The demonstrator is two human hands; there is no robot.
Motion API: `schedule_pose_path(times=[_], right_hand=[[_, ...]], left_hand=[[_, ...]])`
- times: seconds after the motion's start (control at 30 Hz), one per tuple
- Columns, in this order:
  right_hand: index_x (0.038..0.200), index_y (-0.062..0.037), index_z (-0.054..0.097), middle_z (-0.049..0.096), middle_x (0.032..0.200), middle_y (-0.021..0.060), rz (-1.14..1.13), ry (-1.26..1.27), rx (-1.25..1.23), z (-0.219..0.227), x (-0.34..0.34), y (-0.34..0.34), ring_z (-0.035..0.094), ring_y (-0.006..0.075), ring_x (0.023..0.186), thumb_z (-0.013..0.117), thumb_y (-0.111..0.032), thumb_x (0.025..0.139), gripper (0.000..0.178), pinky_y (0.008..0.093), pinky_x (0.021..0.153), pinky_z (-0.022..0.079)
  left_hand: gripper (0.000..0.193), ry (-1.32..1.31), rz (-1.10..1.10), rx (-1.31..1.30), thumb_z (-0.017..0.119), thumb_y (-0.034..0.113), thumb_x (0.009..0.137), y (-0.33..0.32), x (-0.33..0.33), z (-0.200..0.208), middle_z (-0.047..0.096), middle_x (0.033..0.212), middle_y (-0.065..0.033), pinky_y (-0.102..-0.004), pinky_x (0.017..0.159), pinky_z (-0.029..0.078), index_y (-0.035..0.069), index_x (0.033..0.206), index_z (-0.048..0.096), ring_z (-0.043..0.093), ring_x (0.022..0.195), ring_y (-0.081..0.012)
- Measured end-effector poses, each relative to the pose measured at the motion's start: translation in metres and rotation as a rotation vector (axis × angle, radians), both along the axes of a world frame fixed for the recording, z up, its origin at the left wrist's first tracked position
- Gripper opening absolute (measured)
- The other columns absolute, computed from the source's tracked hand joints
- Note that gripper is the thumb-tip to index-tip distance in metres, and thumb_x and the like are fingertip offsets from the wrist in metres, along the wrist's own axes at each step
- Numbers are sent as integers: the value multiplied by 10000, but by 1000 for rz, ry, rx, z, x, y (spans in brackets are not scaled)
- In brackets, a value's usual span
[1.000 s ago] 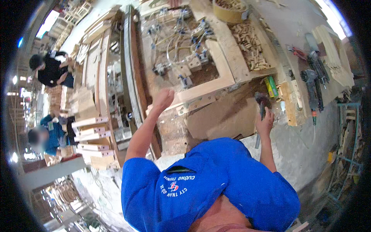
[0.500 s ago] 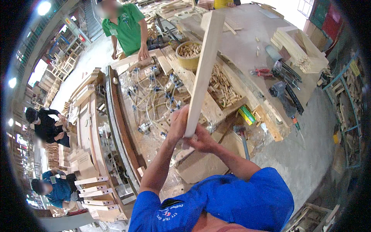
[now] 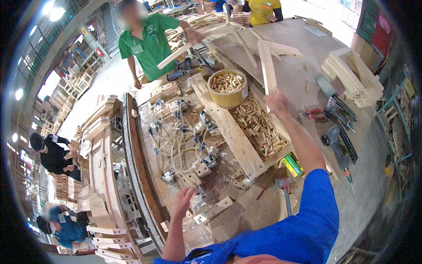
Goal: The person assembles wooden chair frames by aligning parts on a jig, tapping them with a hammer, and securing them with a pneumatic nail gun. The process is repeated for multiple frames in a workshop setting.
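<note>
My right hand (image 3: 277, 103) is closed round the near end of a pale wooden bar (image 3: 267, 66), reaching out over the right side of the bench. The bar's far end meets another wooden piece (image 3: 283, 48) at an angle; I cannot tell if they are joined. My left hand (image 3: 183, 200) is empty, fingers apart, above the near end of a jig (image 3: 180, 136) with clear hoses and small metal fittings. Beside the jig lies a wooden board (image 3: 233, 136). Behind it a tray holds many wooden dowels (image 3: 257, 125), and a yellow tub (image 3: 227, 97) holds more.
Across the bench a person in green (image 3: 151, 48) has a wooden slat (image 3: 174, 56) by one raised hand. On the right lie nail guns (image 3: 337, 143), red-handled pliers (image 3: 314, 114) and stacked slats (image 3: 351, 79). A hammer (image 3: 285, 193) lies near me, by a green-yellow box (image 3: 291, 165).
My left hand has let go of the wooden bar and moved left. My right hand has carried the bar away to the right. The person in green has raised one arm.
</note>
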State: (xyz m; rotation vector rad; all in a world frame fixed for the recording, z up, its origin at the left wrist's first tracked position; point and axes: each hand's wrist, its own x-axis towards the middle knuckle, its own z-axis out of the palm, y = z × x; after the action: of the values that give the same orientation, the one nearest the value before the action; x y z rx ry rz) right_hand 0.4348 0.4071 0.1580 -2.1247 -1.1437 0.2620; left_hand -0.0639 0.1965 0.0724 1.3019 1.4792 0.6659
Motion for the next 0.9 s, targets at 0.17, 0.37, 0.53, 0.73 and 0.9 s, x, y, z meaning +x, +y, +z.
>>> schedule_pose_path(times=[0.17,0.37,0.53,0.73,0.9], right_hand=[[1299,18,642,686,1236,276,-11,143,-255,13,-5,102,671,397,1164,679,-429,794,676,485,961,534],[1318,-5,649,642,1327,284,-122,-72,-61,-5,-13,162,633,398,1241,656,-554,866,711,495,1038,493],[1234,-26,702,699,1171,238,267,-625,-233,-13,-10,124,656,418,1126,606,-353,955,440,529,988,487],[1350,68,587,674,1251,197,646,-13,132,-88,6,-73,639,302,1139,661,-296,1008,504,393,1023,487],[1222,7,634,654,1007,57,770,236,-130,-128,-13,-239,585,138,837,639,-299,1028,363,288,667,509]], left_hand=[[315,-96,329,-146,631,313,1013,-44,-47,-7,743,976,-46,-299,797,501,37,1137,721,660,885,-128],[303,-116,453,-174,627,286,1024,-77,-78,-30,753,991,-63,-292,789,510,21,1138,720,675,877,-136],[424,140,391,-156,584,350,998,-102,-76,-27,756,989,-121,-338,858,520,-31,1105,735,689,919,-191],[400,248,335,75,542,378,979,-136,-65,-13,731,943,-193,-447,807,526,32,1029,737,691,874,-327],[323,290,430,139,613,311,981,-197,-98,27,740,995,-193,-430,801,550,28,1089,724,714,894,-328]])
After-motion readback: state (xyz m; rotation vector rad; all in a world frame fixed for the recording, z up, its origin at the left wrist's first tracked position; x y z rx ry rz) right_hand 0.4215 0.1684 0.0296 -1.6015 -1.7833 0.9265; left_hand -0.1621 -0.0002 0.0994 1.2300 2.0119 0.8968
